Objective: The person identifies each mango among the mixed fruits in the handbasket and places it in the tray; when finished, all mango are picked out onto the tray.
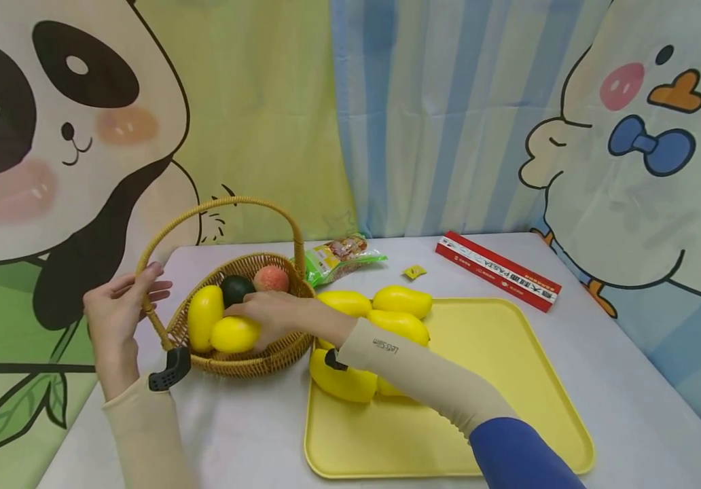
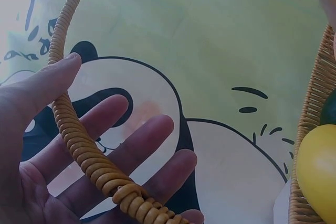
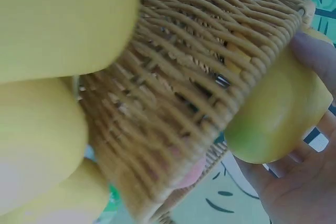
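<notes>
At the wicker basket, my right hand reaches over the rim and grips a yellow mango, thumb on one side and fingers on the other. Another mango stands against the basket's left side, with a dark green avocado-like fruit and a pink peach behind. My left hand is at the left of the arched handle. Its thumb lies against the handle, while the fingers stretch out loosely behind it.
A yellow tray right of the basket bears several mangoes, partly hidden by my right forearm. Farther back lie a green food bag, a small yellow packet and a long red pasta box. Printed curtains enclose the table.
</notes>
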Demonstrator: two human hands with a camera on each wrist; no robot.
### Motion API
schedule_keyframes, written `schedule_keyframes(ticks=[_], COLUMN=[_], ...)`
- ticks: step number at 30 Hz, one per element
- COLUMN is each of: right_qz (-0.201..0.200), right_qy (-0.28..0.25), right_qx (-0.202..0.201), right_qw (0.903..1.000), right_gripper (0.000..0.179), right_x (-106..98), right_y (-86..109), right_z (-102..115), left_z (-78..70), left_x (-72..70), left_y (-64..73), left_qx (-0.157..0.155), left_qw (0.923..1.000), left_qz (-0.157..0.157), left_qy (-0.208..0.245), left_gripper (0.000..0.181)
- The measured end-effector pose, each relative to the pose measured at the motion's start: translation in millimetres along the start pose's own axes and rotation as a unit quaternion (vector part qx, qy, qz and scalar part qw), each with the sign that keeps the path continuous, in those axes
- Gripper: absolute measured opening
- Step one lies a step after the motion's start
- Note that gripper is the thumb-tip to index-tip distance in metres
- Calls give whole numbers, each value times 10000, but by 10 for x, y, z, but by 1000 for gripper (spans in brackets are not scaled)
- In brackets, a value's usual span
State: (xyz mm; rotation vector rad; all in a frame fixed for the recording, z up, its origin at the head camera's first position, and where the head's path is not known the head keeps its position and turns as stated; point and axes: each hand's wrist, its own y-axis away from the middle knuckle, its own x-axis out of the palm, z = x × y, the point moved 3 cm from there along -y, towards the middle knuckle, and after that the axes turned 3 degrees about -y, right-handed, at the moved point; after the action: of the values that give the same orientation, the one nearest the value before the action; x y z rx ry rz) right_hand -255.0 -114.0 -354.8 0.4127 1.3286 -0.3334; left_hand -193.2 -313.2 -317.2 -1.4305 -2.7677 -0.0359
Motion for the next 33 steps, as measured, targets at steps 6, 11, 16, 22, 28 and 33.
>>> schedule_keyframes(ticks=[6, 11, 16, 22, 28, 33], right_qz=[-280, -397, -401, -429, -612, -669], right_qy=[-179, -312, -487, -611, -654, -705], right_qx=[91, 34, 126, 297, 359, 429], right_qw=[9994, 9987, 9979, 9968, 9953, 9943], right_gripper=[74, 76, 78, 80, 78, 75], right_x=[-33, -80, -144, -198, -256, -294], right_y=[199, 345, 480, 673, 951, 1160], right_z=[-136, -247, -321, -380, -469, -570], left_z=[4, 9, 8, 9, 18, 18], left_x=[-5, -10, -11, -14, 9, 4], left_y=[-10, -10, -7, -9, -8, -14], left_qx=[-12, -12, -13, -21, -11, 52], left_qw=[10000, 10000, 10000, 9999, 10000, 10000], left_qz=[7, 16, 19, -15, 36, 28], left_qy=[-68, -79, -80, -102, -89, -67], left_gripper=[21, 21, 21, 21, 21, 20])
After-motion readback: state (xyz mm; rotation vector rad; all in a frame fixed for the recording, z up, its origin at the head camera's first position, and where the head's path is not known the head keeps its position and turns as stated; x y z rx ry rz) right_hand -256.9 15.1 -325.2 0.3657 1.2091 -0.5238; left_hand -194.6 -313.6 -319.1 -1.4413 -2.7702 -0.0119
